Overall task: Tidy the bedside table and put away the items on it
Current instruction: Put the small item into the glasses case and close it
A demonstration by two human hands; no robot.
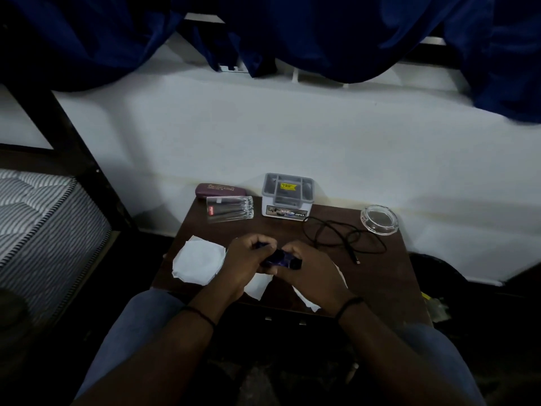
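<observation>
Bench of dark wood stands against a white wall, with both hands working over its near middle. A small dark purple object, too dim to name, sits between them: the left hand curls its fingers round the object's left end, and the right hand grips its right end with bent fingers. Each wrist wears a thin dark band. White paper lies flat at 9 o'clock from the hands, touching the left hand's edge, and more white paper shows under and between the wrists at the bench's near edge. At 12 o'clock, against the wall, stands a grey organiser box with a yellow label. Just beside it at 11 o'clock lies a clear pen pack, and behind that a maroon case, touching the wall. A black cable lies looped at 2 o'clock from the hands, and a clear glass ashtray sits at the bench's far right corner. A striped mattress lies off at 9 o'clock, and blue curtains hang above.
</observation>
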